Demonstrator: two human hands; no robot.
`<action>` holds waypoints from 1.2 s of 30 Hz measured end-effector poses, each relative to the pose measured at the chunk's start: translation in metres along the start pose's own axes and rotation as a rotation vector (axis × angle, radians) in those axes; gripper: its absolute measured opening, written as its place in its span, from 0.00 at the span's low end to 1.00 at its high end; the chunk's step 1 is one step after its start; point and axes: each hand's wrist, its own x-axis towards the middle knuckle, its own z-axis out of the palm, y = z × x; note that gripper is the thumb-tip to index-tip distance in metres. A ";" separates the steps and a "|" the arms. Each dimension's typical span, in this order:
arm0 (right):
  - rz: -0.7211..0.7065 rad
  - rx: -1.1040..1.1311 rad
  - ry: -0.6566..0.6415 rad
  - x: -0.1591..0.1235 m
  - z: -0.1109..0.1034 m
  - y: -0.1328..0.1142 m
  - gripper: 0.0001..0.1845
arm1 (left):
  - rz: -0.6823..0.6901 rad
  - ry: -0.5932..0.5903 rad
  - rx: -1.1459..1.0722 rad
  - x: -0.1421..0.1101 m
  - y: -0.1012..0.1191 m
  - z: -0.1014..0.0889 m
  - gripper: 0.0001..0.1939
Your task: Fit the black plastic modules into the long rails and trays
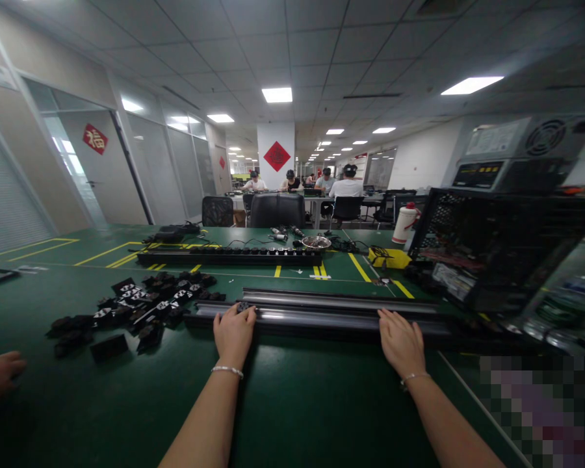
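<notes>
A long black metal rail with a glossy grooved top lies crosswise on the table in front of me. My left hand is near its left part, fingers closed around a small black part set at the rail's groove; whether the part is seated cannot be made out. Farther right, my right hand grips the same rail, fingers over its top and thumb side hidden. Just behind it lies a second black rail, parallel. Left of the rails spreads a pile of small black parts, some with white or silvery pieces.
Another person's hand rests at the left edge. Behind are a black strip with fitted parts, a metal dish and a yellow tray. An open computer case and a plastic bottle stand right.
</notes>
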 end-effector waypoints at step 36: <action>0.022 -0.030 -0.029 0.001 -0.001 -0.001 0.27 | -0.064 -0.024 0.017 0.006 -0.012 -0.008 0.19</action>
